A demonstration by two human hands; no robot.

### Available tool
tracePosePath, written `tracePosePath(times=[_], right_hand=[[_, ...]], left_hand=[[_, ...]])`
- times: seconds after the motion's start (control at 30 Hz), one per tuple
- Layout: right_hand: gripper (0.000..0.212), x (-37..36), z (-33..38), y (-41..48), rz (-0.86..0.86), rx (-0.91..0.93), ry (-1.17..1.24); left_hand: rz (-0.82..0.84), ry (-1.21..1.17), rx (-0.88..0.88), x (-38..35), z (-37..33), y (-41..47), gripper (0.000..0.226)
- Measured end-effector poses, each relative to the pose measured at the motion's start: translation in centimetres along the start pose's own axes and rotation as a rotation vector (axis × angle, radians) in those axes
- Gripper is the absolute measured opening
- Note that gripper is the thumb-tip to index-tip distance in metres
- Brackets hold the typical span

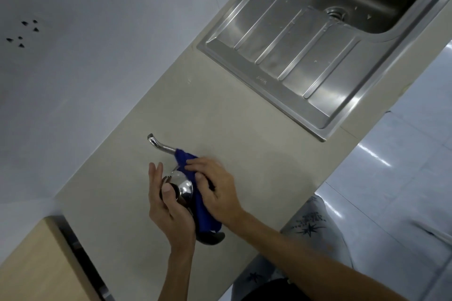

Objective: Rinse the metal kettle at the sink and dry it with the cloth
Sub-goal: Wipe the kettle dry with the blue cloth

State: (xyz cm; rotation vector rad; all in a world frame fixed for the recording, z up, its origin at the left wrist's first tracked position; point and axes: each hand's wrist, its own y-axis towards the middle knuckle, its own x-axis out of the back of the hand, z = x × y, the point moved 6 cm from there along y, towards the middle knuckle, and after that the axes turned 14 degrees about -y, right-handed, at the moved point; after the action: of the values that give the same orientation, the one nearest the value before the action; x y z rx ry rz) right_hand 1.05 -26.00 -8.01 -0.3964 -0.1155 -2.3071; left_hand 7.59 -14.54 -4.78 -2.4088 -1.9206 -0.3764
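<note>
Two hands (pixel 171 205), shiny kettle (pixel 182 187), blue cloth (pixel 204 217).

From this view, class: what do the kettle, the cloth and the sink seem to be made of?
Kettle: polished metal, likely steel; it mirrors the light.
Cloth: soft blue fabric, matte and folded; perhaps microfibre.
Sink: brushed stainless steel, by its dull grey sheen and pressed ridges.

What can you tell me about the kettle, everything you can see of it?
The kettle is shiny polished metal with a rounded body, a thin curved spout pointing away towards the wall, and a dark handle showing near the person. It sits on the beige counter, left of the sink. The left hand steadies its top; the right hand presses a blue cloth against its side, covering much of it.
</note>
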Motion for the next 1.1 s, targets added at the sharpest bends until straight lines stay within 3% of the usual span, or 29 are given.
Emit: tracePosePath(times=[0.1, 0.17, 0.2, 0.33, 0.43, 0.57, 0.67, 0.8, 0.87, 0.97, 1.03, 1.1], right_hand=[[0.027, -0.5, -6.3, 1.7, 0.001, -0.362, 0.118], [0.024, -0.1, -7.3, 2.3, 0.056, -0.444, 0.16], [0.023, 0.1, -6.0, 1.9, 0.073, -0.427, 0.159], [0.018, 0.5, 1.2, -1.9, -0.02, -0.08, 0.168], [0.016, -0.1, -2.2, 0.5, -0.012, -0.226, 0.19], [0.019, -1.1, -7.3, 4.1, 0.234, -0.396, 0.216], [0.019, -0.2, -5.4, 3.9, 0.231, -0.344, 0.151], [0.026, -0.2, -1.0, -1.2, 0.039, -0.057, 0.095], [0.028, -0.7, -3.6, -1.4, 0.011, -0.102, 0.071], [0.029, -0.6, -8.2, -0.6, 0.068, -0.339, 0.146], [0.03, -0.4, -6.4, -1.6, 0.046, -0.313, 0.127], [0.034, -0.8, -2.9, -3.8, 0.042, -0.161, 0.129]], left_hand=[[0.0, -0.008, 0.003, -0.2, 0.0, 0.0, 0.044], [-0.006, -0.023, 0.002, -0.1, 0.0, -0.2, 0.043], [-0.013, -0.034, 0.009, 0.1, 0.2, -0.1, 0.041], [-0.015, -0.053, 0.026, 0.4, 0.8, 0.1, 0.038], [-0.023, -0.066, 0.039, 0.3, 0.7, 0.0, 0.038], [-0.036, -0.085, 0.031, 0.2, 0.9, -0.1, 0.047], [-0.045, -0.091, 0.048, 0.2, 0.6, -0.2, 0.047], [-0.063, -0.094, 0.065, 0.1, 0.3, -0.1, 0.044], [-0.072, -0.073, 0.071, 0.1, 0.3, -0.1, 0.047], [-0.073, -0.042, 0.063, 0.4, 0.4, -0.2, 0.052], [-0.074, -0.034, 0.072, 0.4, 0.3, -0.2, 0.052], [-0.081, -0.036, 0.079, 0.4, 0.3, -0.1, 0.051]])
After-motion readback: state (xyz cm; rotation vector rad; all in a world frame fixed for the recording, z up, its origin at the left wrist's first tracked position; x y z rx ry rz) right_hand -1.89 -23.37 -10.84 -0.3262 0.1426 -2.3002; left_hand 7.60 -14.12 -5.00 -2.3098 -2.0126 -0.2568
